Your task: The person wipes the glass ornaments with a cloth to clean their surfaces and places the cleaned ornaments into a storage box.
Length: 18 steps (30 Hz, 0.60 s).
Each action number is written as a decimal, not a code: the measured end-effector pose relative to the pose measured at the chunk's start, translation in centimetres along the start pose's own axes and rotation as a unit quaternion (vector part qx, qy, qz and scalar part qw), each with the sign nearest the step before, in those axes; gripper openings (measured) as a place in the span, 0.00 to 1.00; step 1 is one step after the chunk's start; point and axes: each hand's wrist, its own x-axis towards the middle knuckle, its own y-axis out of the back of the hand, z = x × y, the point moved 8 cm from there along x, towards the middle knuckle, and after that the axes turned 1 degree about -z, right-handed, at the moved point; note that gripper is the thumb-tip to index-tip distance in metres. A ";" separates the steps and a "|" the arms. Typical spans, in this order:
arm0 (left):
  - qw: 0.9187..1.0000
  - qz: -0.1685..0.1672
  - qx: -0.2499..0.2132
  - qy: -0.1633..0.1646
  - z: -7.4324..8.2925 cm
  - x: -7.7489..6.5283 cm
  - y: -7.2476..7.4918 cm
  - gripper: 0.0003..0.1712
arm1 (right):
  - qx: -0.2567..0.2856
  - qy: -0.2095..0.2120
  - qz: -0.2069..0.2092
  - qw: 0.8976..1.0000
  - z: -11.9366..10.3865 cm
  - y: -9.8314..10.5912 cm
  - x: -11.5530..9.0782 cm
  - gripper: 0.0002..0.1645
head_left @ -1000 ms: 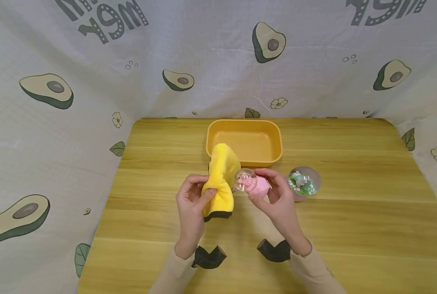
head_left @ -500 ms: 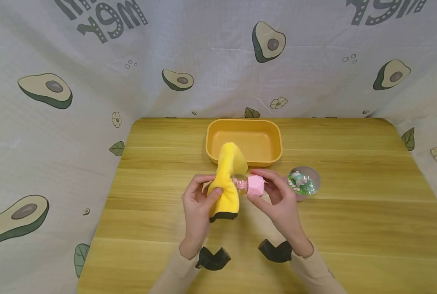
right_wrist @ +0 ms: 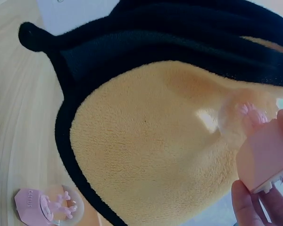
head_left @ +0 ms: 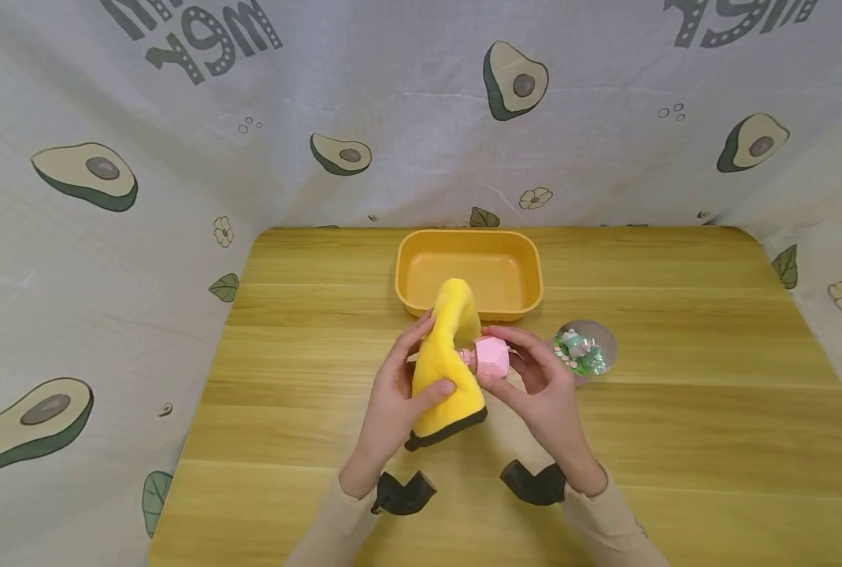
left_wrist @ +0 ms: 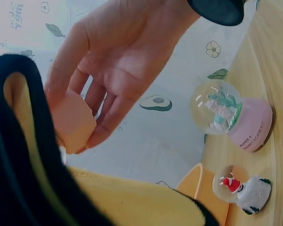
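Note:
My left hand [head_left: 390,405] holds a folded yellow cloth [head_left: 443,370] with a dark border, thumb on its near side. A small snow globe with a faceted pink base [head_left: 492,358] is gripped by its base in my right hand [head_left: 547,398]. The globe's clear ball points left, into the cloth's fold. In the right wrist view the ball [right_wrist: 236,120], with a pink figure inside, lies against the cloth's yellow face. The left fingers behind the cloth are mostly hidden.
A larger snow globe [head_left: 584,350] with a pink base stands right of my right hand. Behind the cloth is an orange-yellow tray [head_left: 409,303]. Wrist views also show a small globe with a red figure [left_wrist: 247,193] and a pink one marked CACTUS [right_wrist: 35,207].
The left hand has moved right with the cloth, bringing it over the globe's ball. The right hand has turned the globe so its ball points left into the cloth.

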 end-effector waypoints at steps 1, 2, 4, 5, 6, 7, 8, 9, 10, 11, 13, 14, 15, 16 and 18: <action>1.000 -0.011 0.013 0.013 -0.2 0.0 -0.1 0.40 | 0.003 0.005 -0.002 1.000 0.0 0.0 0.0 0.31; 0.999 -0.021 0.027 0.024 -0.3 0.0 -0.2 0.42 | 0.007 0.011 -0.005 1.000 -0.1 0.0 0.0 0.30; 0.997 -0.035 0.052 0.033 -0.6 0.0 -0.2 0.43 | 0.010 0.018 -0.009 1.000 -0.2 -0.1 0.0 0.30; 0.997 -0.039 0.065 0.033 -0.6 0.0 -0.2 0.44 | 0.011 0.020 -0.011 1.000 -0.2 -0.1 0.0 0.30; 0.996 -0.043 0.074 0.029 -0.6 0.0 -0.2 0.44 | 0.011 0.021 -0.011 1.000 -0.2 -0.1 0.0 0.30; 0.995 -0.046 0.082 0.023 -0.6 0.1 -0.3 0.45 | 0.010 0.022 -0.012 1.000 -0.1 -0.1 -0.1 0.31; 0.995 -0.049 0.086 0.015 -0.6 0.1 -0.3 0.45 | 0.011 0.024 -0.013 1.000 -0.2 -0.1 -0.1 0.31; 0.995 -0.051 0.088 0.008 -0.5 0.2 -0.4 0.46 | 0.011 0.027 -0.013 0.999 -0.2 -0.1 -0.1 0.31; 0.995 -0.053 0.089 0.002 -0.5 0.2 -0.5 0.46 | 0.012 0.030 -0.014 0.999 -0.2 -0.1 -0.1 0.31; 0.995 -0.054 0.088 -0.006 -0.4 0.2 -0.5 0.46 | 0.013 0.035 -0.015 0.999 -0.3 -0.1 -0.1 0.31; 0.994 -0.049 0.095 -0.020 -0.3 0.3 -0.6 0.46 | 0.012 0.040 -0.017 0.999 -0.4 -0.1 -0.1 0.31; 0.994 -0.044 0.101 -0.029 -0.2 0.3 -0.6 0.45 | 0.010 0.040 -0.017 0.999 -0.4 -0.1 -0.1 0.31; 0.992 -0.039 0.111 -0.041 0.0 0.3 -0.6 0.44 | 0.006 0.037 -0.018 0.999 -0.4 -0.1 -0.1 0.31; 0.990 -0.034 0.122 -0.055 0.2 0.3 -0.7 0.43 | 0.001 0.032 -0.018 0.999 -0.4 -0.1 -0.1 0.32; 0.986 -0.026 0.141 -0.083 0.5 0.3 -0.7 0.39 | -0.006 0.018 -0.016 1.000 -0.3 -0.1 -0.2 0.31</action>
